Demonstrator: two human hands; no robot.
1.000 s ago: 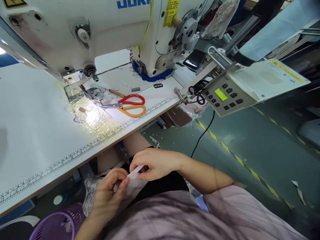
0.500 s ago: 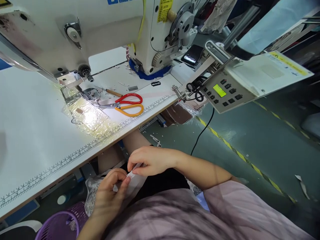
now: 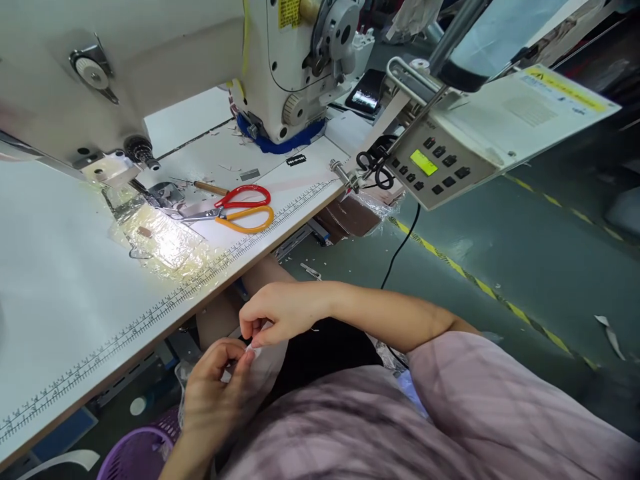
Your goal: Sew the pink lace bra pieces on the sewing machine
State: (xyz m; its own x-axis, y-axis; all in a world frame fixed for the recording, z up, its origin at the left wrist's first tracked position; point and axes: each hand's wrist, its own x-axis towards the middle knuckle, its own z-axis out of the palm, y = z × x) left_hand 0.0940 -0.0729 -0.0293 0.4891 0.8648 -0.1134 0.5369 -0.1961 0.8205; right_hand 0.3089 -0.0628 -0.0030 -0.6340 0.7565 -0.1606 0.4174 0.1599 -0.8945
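Observation:
Over my lap, below the table edge, my left hand [image 3: 223, 377] pinches a thin white sheet-like piece [image 3: 267, 370] between thumb and fingers. My right hand [image 3: 277, 313] is closed on the same piece, its fingertips almost touching those of the left. The white piece hangs down over my dark clothing, partly hidden by my left hand; whether it is cloth or paper I cannot tell. On the table beyond lie scissors [image 3: 247, 208] with one red and one orange handle, their blades toward the sewing machine's needle area.
A sewing machine [image 3: 190, 53] stands on the white table [image 3: 60, 280], which has a printed ruler along its edge. A wooden-handled awl [image 3: 210, 189] and a black razor blade [image 3: 296, 160] lie there. A control box [image 3: 445, 163] juts out at right. A purple basket [image 3: 133, 457] sits below left.
The camera view has shifted, so the machine and table appear farther left. Both hands stay pinched on the white piece, with the right hand's fingers drawn in slightly closer to the left.

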